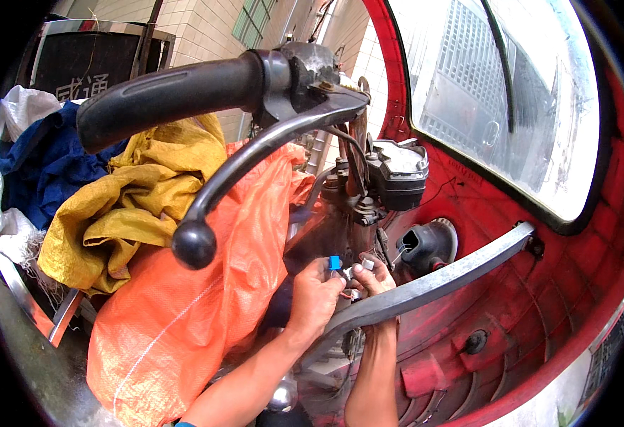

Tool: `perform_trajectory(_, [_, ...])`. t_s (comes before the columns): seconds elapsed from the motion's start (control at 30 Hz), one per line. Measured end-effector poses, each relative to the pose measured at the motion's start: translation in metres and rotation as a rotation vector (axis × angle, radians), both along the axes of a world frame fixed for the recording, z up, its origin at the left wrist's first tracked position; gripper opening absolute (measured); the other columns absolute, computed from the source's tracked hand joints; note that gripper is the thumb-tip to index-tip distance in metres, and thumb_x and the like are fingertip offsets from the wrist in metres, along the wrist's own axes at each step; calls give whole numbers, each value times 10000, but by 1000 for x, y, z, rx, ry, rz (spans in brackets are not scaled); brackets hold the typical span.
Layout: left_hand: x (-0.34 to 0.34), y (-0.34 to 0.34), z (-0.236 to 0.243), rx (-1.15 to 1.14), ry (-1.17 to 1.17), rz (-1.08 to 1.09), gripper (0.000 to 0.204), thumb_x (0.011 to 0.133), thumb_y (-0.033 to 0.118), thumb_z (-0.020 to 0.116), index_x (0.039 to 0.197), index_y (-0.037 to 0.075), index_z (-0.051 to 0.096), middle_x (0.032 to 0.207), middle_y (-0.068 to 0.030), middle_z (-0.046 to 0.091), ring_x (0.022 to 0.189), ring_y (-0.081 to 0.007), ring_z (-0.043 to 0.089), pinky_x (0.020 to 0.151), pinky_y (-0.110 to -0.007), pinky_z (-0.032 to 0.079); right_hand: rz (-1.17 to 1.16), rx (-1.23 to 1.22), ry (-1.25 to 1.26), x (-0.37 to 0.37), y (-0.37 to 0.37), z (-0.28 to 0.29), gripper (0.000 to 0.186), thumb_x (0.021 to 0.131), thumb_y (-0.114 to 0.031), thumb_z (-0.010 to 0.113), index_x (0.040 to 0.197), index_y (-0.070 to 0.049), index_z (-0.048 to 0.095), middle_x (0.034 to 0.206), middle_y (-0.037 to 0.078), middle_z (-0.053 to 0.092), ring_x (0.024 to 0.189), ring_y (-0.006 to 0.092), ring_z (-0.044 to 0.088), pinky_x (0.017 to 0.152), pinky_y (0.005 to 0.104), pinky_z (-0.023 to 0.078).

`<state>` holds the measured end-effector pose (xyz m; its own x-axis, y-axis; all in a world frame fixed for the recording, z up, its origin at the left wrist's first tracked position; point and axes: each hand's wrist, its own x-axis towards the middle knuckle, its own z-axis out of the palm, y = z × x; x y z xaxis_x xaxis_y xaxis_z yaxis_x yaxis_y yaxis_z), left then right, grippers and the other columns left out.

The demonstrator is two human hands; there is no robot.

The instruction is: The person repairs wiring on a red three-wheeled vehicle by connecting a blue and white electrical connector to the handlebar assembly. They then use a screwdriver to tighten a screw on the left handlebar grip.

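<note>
My left hand (312, 299) pinches a small blue plug connector (334, 262) between thumb and fingers, with its wires running down. Close beside it, my right hand (376, 280) has its fingers closed round a small white connector (367, 263). Thin wires and another pale connector piece (355, 293) show between the two hands; which finger touches it I cannot tell. A grey metal bar (425, 290) crosses in front of my right wrist and hides part of it. Both hands are beside the steering column (351, 228), below the instrument housing (399, 178).
Above hang a black handlebar grip (177, 96) and a ball-ended lever (255, 153). An orange woven sack (191, 306), a yellow sack (141, 206) and blue cloth (49, 167) lie at left. At right stand the red shell (532, 306), windshield (468, 85) and a black rubber boot (425, 245).
</note>
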<state>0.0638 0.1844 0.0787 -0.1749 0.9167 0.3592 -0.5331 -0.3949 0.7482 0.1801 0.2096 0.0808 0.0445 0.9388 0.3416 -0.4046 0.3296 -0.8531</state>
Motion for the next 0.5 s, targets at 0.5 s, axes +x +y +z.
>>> perform_trajectory(0.5, [-9,-11,5,-96,-6,-91,153,781,-34,529,931,-8,544,744,-51,584,500,-73,501,379,-200,349,-13,-20,-34,1,3,11,612,735,-119,765,1216,62,432,960,143,574,746,206,608,636,339,529])
